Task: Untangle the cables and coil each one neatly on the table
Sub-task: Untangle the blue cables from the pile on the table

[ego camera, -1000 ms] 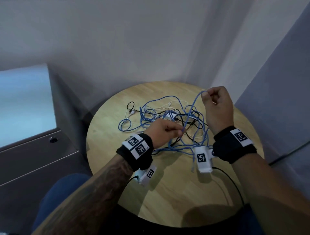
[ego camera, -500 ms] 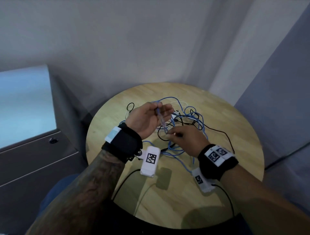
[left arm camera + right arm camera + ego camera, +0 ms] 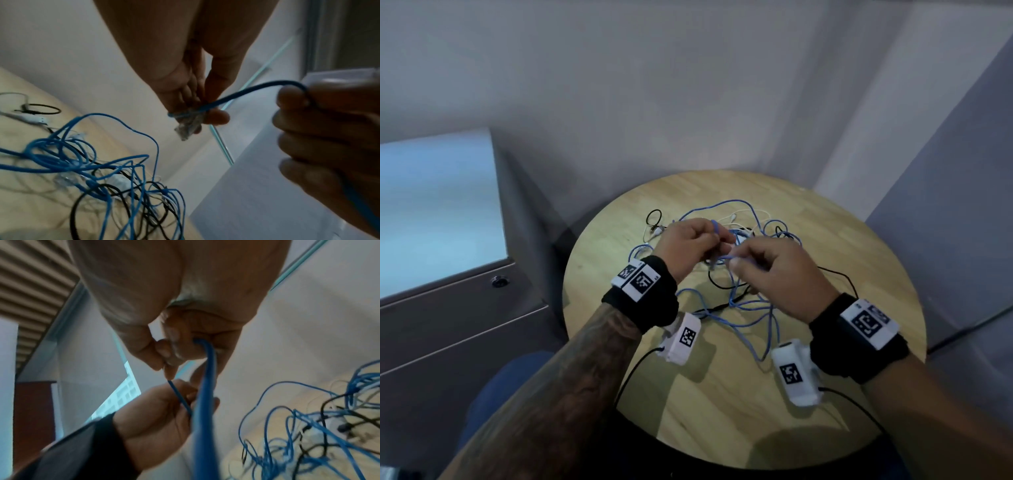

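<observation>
A tangle of cables (image 3: 739, 298) lies mid-table on the round wooden table (image 3: 722, 411): a long blue cable (image 3: 246, 91), a black cable (image 3: 839, 274) and a thin white cable (image 3: 732, 217). Both hands hover close together above it. My left hand (image 3: 717, 245) pinches the blue cable's clear plug (image 3: 186, 128) between thumb and fingers. My right hand (image 3: 739, 265) grips the same blue cable (image 3: 207, 386) a short way along; the strand runs taut between the hands. The rest of the blue cable hangs down into the tangle (image 3: 308, 426).
A small black cable loop (image 3: 654, 217) lies apart at the far left of the table. A grey cabinet (image 3: 448, 325) stands left of the table, walls behind and a grey partition (image 3: 962, 240) at right. Bare wood shows near the front edge.
My right hand came down from its raised spot at the far right to meet the left hand. My left hand rose off the tangle and now holds the blue cable's plug end.
</observation>
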`<state>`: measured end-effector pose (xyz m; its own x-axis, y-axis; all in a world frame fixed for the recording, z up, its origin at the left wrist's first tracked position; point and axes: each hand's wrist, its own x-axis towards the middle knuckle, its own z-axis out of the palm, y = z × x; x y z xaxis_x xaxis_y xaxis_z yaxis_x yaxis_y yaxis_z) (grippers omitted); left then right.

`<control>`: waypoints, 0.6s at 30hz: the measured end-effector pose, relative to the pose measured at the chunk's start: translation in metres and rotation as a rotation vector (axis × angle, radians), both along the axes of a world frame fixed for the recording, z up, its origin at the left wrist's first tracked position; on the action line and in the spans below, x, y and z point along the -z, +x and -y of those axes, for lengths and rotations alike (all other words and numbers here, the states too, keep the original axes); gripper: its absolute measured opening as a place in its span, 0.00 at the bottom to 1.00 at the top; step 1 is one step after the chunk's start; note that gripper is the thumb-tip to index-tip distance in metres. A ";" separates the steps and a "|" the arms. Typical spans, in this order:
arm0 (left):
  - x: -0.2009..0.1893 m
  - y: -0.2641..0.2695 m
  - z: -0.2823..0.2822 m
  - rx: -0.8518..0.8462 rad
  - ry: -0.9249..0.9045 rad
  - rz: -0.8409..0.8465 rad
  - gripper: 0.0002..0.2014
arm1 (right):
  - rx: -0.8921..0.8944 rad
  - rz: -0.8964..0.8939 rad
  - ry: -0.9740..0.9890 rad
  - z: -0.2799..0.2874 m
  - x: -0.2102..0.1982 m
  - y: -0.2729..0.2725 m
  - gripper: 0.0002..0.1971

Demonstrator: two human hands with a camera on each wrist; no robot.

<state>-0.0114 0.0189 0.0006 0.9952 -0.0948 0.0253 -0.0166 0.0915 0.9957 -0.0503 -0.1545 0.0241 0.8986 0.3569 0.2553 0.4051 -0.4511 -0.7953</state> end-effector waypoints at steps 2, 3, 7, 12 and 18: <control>-0.003 -0.006 0.009 0.119 0.030 -0.029 0.12 | 0.093 0.069 0.054 0.006 -0.009 0.009 0.06; -0.005 -0.009 0.013 0.180 0.004 -0.062 0.13 | 0.133 0.104 0.052 0.009 -0.011 0.013 0.05; -0.014 -0.017 0.025 0.350 -0.052 -0.129 0.14 | 0.227 0.163 0.070 0.023 -0.005 0.028 0.03; -0.016 -0.014 0.017 0.356 -0.422 -0.159 0.11 | 0.167 0.056 0.029 0.023 0.020 0.037 0.09; -0.004 0.005 -0.002 0.039 -0.595 -0.064 0.09 | -0.111 -0.195 -0.172 -0.010 0.023 0.002 0.09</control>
